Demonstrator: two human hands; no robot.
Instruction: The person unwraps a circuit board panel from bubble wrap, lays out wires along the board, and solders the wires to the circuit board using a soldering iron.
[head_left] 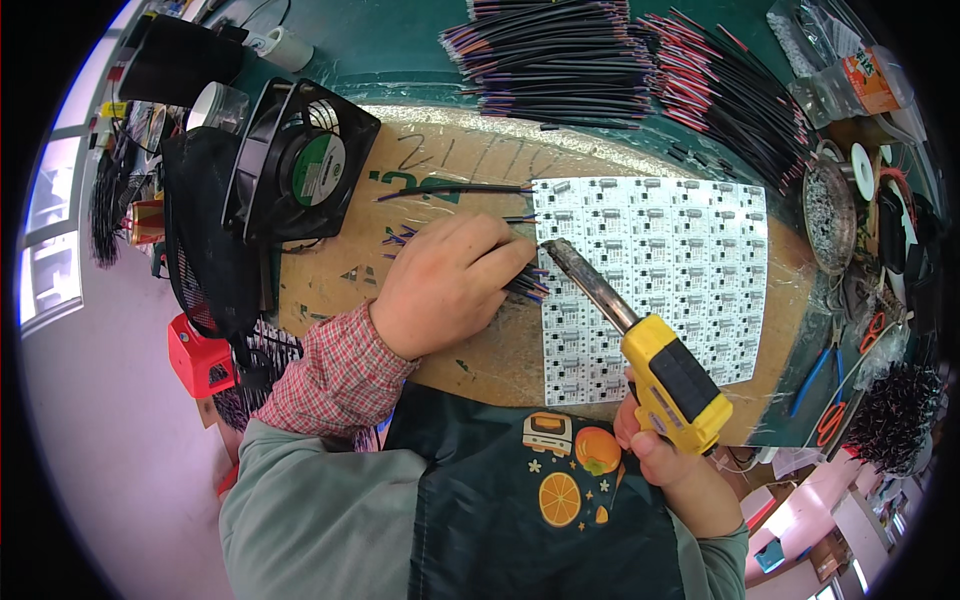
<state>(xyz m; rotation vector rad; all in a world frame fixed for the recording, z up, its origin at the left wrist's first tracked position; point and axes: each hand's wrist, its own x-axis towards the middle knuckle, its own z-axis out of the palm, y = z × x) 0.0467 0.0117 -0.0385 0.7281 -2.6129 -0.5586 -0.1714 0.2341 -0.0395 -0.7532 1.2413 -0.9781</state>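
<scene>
My right hand (652, 450) grips a yellow and black soldering gun (682, 390). Its dark metal tip reaches the left part of a white circuit board panel (690, 290), which is divided into rows of small identical boards. Beside the panel's left edge, my left hand (450, 275) is closed around short black wires (528, 288) with coloured ends. Their ends lie at that edge, close to the soldering tip; the fingers partly hide them. Farther up, one black wire (450, 189) runs along the cardboard to the panel's upper left corner.
Marked brown cardboard (480, 365) lies under the panel. A black fan (300, 165) stands on the left. Bundles of black wires (560, 65) and red-ended wires (725, 85) lie at the back. On the right are a metal dish (829, 215) and blue-handled pliers (818, 380).
</scene>
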